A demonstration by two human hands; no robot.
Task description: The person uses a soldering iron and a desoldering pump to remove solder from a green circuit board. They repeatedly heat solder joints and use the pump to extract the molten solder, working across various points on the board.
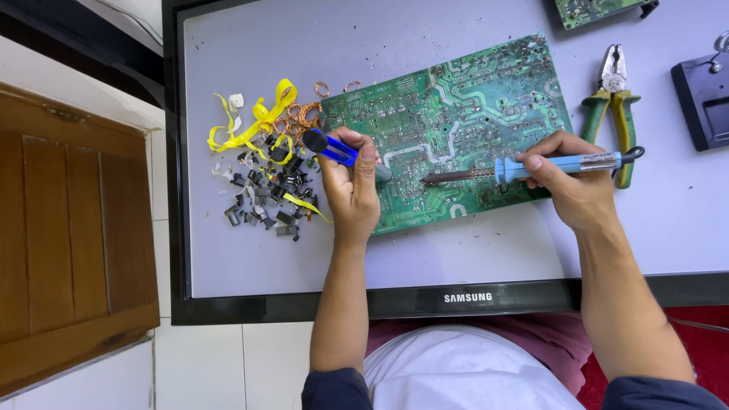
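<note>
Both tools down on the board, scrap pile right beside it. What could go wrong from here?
1. The soldering iron in the right hand has its tip close to the left hand holding the blue desoldering pump: a slip could burn the fingers.
2. The green circuit board lies loose on the flat screen; it may shift, and heat could mark the panel.
3. Copper wire coils touch the board's edge.
</note>
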